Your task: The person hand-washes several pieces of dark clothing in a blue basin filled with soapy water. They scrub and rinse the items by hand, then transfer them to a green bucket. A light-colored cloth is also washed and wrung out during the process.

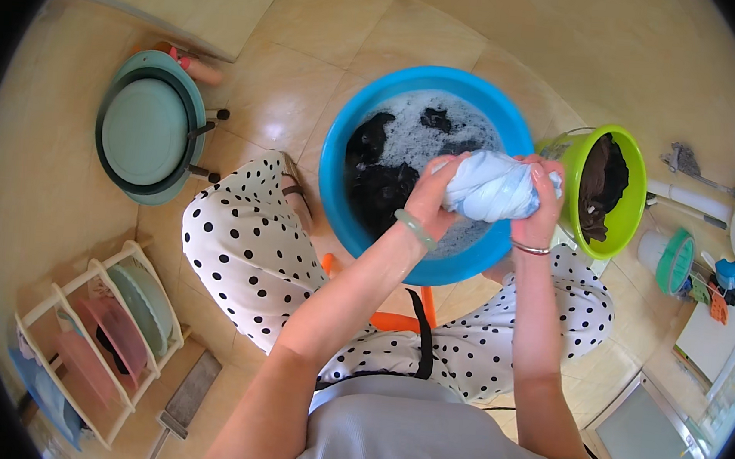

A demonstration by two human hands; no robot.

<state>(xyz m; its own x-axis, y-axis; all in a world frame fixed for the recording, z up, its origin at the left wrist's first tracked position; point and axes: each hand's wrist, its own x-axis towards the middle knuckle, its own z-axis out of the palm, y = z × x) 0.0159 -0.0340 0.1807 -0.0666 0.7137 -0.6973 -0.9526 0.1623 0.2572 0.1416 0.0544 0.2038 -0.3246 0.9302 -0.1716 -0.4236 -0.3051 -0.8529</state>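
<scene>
A twisted, light blue and white wet cloth (493, 188) is stretched between my hands, above the right part of a blue basin (333, 184). My left hand (434, 187), below a pale green bangle, grips the cloth's left end. Its right end is in my right hand (545, 192), with a silver bangle on that wrist. Suds (410, 121) and dark wet clothes (379, 192) fill the basin. The exact kind of the cloth cannot be made out.
A lime green bucket (633, 199) holding dark clothes stands right of the basin. Nested basins (152, 132) lean at the left wall. A white rack (128, 254) with more basins stands lower left, beside a flat mop (192, 393). Brushes (718, 305) and a green-rimmed cup (674, 260) are at right.
</scene>
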